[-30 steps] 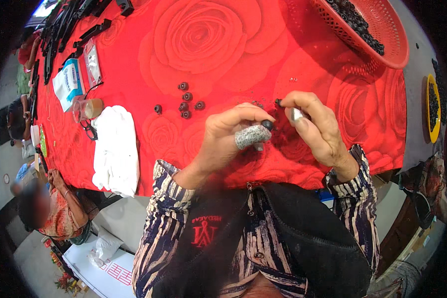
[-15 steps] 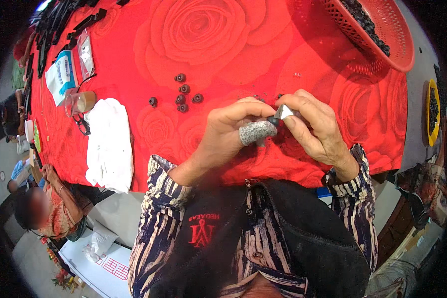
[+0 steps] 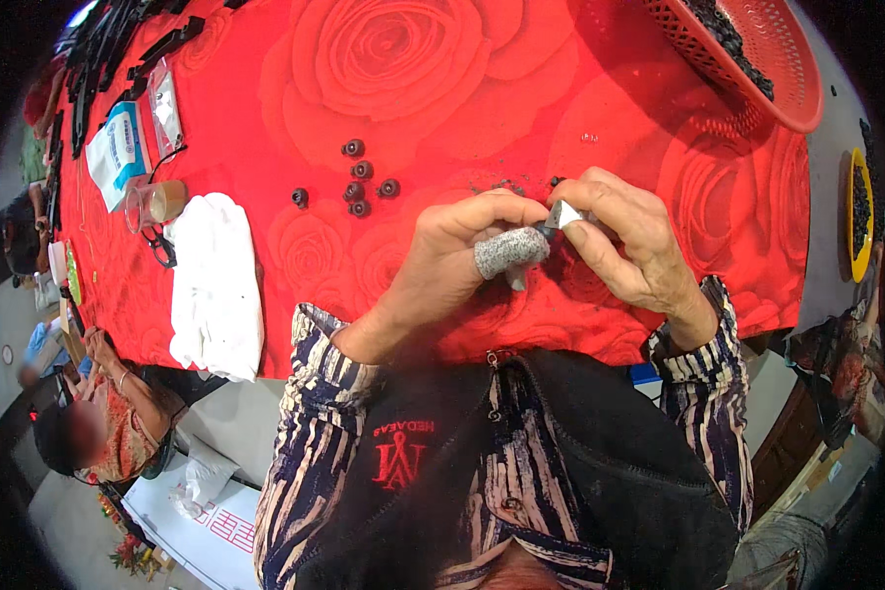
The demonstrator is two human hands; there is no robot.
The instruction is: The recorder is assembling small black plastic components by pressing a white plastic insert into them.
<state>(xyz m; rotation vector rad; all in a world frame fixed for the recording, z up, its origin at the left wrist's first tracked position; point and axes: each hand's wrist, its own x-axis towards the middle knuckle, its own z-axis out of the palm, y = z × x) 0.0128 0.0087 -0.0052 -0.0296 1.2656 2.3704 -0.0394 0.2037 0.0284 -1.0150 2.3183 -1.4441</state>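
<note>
Over the near part of the red table my two hands meet. My left hand (image 3: pixel 438 246), a grey speckled finger cot (image 3: pixel 509 253) on its thumb, pinches a small black part (image 3: pixel 549 234) that is mostly hidden by fingers. Between the thumb and fingers of my right hand (image 3: pixel 631 236) is a small pale metal blade (image 3: pixel 563 214), its flat face set against the black part. Dark crumbs (image 3: pixel 506 185) lie on the cloth just beyond my fingertips. Farther left stand several small round black parts (image 3: pixel 361 170) in a loose group.
A red basket (image 3: pixel 806 93) of black pieces is at the far right, a yellow tray (image 3: pixel 858 261) beyond the table edge. Leftward lie white fabric (image 3: pixel 216 285), glasses (image 3: pixel 160 248), a cup (image 3: pixel 169 200), a packet (image 3: pixel 118 152) and long black parts (image 3: pixel 93 84). Another person (image 3: pixel 123 423) sits left.
My left thumb has pushed slightly toward the blade, covering more of the black part. My right fingers have shifted a little; both hands keep their hold.
</note>
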